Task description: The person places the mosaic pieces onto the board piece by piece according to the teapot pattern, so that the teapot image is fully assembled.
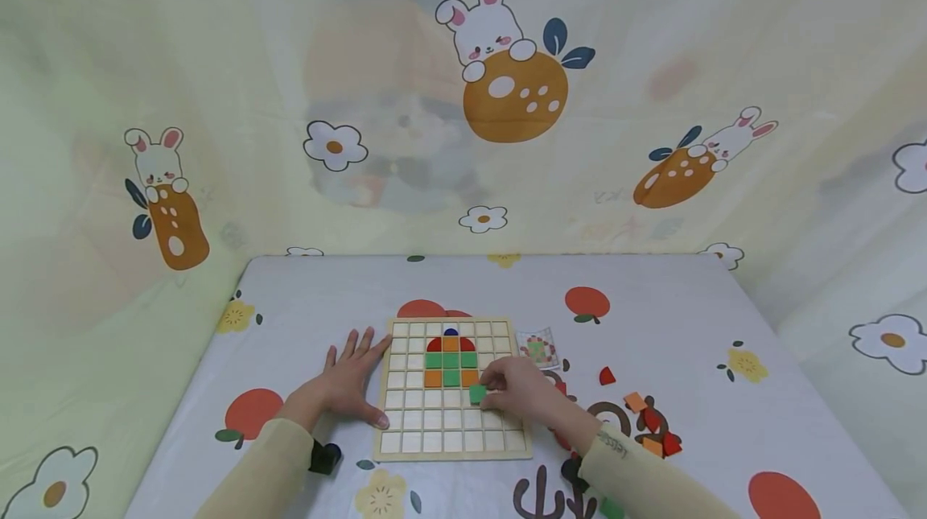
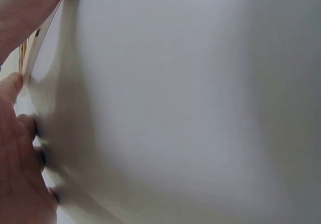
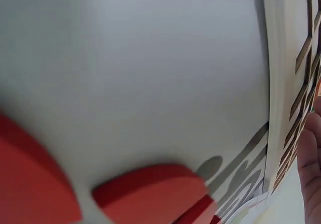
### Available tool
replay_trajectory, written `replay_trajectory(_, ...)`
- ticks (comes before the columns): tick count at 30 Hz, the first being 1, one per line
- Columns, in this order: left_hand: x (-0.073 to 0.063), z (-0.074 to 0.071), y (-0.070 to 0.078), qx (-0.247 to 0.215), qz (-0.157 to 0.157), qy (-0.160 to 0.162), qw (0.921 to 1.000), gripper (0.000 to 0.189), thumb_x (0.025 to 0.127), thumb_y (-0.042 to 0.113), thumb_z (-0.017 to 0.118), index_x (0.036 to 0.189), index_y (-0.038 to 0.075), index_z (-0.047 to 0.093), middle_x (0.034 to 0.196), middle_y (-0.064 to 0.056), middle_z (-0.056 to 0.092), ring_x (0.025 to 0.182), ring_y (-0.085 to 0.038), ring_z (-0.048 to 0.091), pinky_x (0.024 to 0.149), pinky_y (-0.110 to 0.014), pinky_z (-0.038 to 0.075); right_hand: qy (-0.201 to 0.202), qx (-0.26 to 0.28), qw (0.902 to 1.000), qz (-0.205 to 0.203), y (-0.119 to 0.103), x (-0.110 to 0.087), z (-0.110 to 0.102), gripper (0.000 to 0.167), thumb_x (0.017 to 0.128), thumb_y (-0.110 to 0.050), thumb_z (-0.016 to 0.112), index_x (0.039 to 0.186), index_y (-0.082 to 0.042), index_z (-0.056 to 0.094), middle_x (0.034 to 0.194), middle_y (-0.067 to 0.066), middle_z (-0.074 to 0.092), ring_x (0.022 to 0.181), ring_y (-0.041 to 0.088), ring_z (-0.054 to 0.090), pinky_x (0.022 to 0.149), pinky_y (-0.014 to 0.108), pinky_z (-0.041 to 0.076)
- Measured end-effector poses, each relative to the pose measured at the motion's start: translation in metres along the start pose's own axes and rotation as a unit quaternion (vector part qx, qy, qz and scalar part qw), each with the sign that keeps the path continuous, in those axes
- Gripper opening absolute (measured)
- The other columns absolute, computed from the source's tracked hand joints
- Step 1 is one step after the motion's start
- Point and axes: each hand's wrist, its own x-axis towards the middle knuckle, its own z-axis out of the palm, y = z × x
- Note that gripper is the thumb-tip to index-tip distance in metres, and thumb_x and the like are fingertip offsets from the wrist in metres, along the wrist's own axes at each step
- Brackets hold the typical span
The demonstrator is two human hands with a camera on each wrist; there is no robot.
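Observation:
A wooden grid board (image 1: pixel 413 442) lies flat on the table. Near its top middle sit a blue piece (image 1: pixel 451 332), red rounded pieces (image 1: pixel 467 344) and several green (image 1: pixel 451 360) and orange squares (image 1: pixel 432 378). My right hand (image 1: pixel 525 390) pinches a green square (image 1: pixel 477 394) over the board, just below the lower right orange square. With fingers spread, my left hand (image 1: pixel 344 382) touches the board's left edge with thumb and index finger. In the left wrist view, those fingers (image 2: pixel 25 18) lie along the edge; in the right wrist view, only part of the right hand (image 3: pixel 311 158) shows.
A small pattern card (image 1: pixel 538 348) lies right of the board. Loose red (image 1: pixel 607 376) and orange pieces (image 1: pixel 635 401) are scattered farther right, beside the right forearm. A green piece (image 1: pixel 611 508) lies at the front edge. Red pieces (image 3: pixel 155 191) appear close in the right wrist view.

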Motion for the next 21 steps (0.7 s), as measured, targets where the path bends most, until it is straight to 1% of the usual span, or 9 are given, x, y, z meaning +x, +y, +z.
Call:
replay_trajectory(6, 0.0, 0.0, 0.0, 0.001, -0.001, -0.002, 1.0, 0.136, 0.056, 0.055, 0.095, 0.165, 0.022, 0.021, 0.173, -0.016, 0.006, 0.159, -0.043, -0.007, 0.123, -0.072, -0.004, -0.002, -0.03, 0.9992, -0.028, -0.004, 0.002, 0.007, 0.022, 0.08, -0.014, 0.088, 0.096, -0.008, 0.074, 0.086, -0.002, 0.067, 0.077, 0.013, 0.054, 0.07, 0.025, 0.05)
replay_trajectory(10, -0.006, -0.007, 0.006, 0.0, 0.002, -0.01, 1.0, 0.135, 0.057, 0.053, 0.096, 0.164, 0.019, 0.021, 0.173, -0.018, 0.006, 0.159, -0.045, -0.006, 0.123, -0.072, -0.003, 0.003, -0.047, 0.9983, -0.034, -0.005, 0.001, 0.011, 0.02, 0.081, -0.015, 0.087, 0.095, -0.009, 0.074, 0.085, -0.004, 0.065, 0.077, 0.012, 0.054, 0.071, 0.025, 0.05)
replay_trajectory(14, -0.011, -0.014, 0.01, -0.002, 0.004, -0.016, 0.9999, 0.135, 0.058, 0.05, 0.097, 0.164, 0.016, 0.021, 0.172, -0.02, 0.006, 0.158, -0.046, -0.005, 0.122, -0.072, -0.002, 0.004, -0.053, 0.998, -0.033, -0.008, 0.001, 0.012, 0.019, 0.082, -0.015, 0.087, 0.095, -0.01, 0.073, 0.084, -0.004, 0.065, 0.077, 0.012, 0.053, 0.072, 0.026, 0.05)
replay_trajectory(21, -0.012, -0.013, 0.011, 0.002, 0.004, -0.01, 0.9999, 0.135, 0.057, 0.052, 0.097, 0.164, 0.018, 0.022, 0.172, -0.019, 0.009, 0.158, -0.047, -0.003, 0.122, -0.074, 0.0, 0.004, -0.048, 0.9988, -0.014, -0.009, 0.001, 0.013, 0.02, 0.082, -0.016, 0.087, 0.097, -0.01, 0.074, 0.085, -0.004, 0.065, 0.079, 0.012, 0.054, 0.073, 0.026, 0.051)
